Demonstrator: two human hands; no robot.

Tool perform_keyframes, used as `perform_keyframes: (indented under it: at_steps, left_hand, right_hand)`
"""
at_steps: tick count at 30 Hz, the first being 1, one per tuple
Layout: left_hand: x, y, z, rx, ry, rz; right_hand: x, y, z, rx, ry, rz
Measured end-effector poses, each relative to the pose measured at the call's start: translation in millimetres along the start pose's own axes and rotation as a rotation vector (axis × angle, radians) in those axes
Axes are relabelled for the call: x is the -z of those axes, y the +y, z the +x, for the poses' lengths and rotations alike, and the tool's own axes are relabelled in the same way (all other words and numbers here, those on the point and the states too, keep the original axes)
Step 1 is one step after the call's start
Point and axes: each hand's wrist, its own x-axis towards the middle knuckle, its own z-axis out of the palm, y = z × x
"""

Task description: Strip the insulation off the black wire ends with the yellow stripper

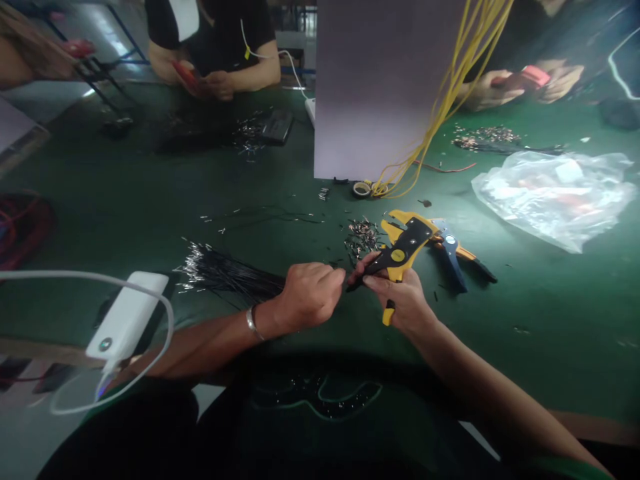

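Note:
My right hand [407,300] is wrapped round a yellow and black wire stripper [399,255], its jaws tilted up and to the left. Just left of the tool's black handle, my left hand [314,293] is closed, knuckles up; whatever it may hold is hidden. Beneath and beyond the left wrist lies a bundle of black wires [230,272] with bright, silvery tips pointing left. Behind the tool is a small pile of wire scraps [363,237]. A second tool with blue and orange handles [451,252] rests to the right of the stripper.
A white power bank [127,315] with a cable is at left. Past the scraps stand a grey panel [380,87], tape rolls [361,189] and hanging yellow wires [434,127]. A clear plastic bag [555,193] lies at right. Two people across the green table [280,180] hold red objects.

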Motion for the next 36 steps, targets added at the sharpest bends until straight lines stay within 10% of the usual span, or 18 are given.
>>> perform_keyframes:
  at_steps: [14,30,36]
  left_hand:
    - [-3.4,-4.4,-0.5,0.053,-0.005,-0.073]
    - [1.9,-12.5,10.5,0.563,0.089,-0.402]
    - [3.5,-17.7,16.3,0.825,0.036,-0.635]
  right_hand:
    - [-1.4,1.5,0.1,0.019,0.028,-0.044]
    - [8.0,0.1,7.1,0.143,0.170,-0.276]
    - [2.1,1.9,-1.4,0.066,0.017,-0.289]
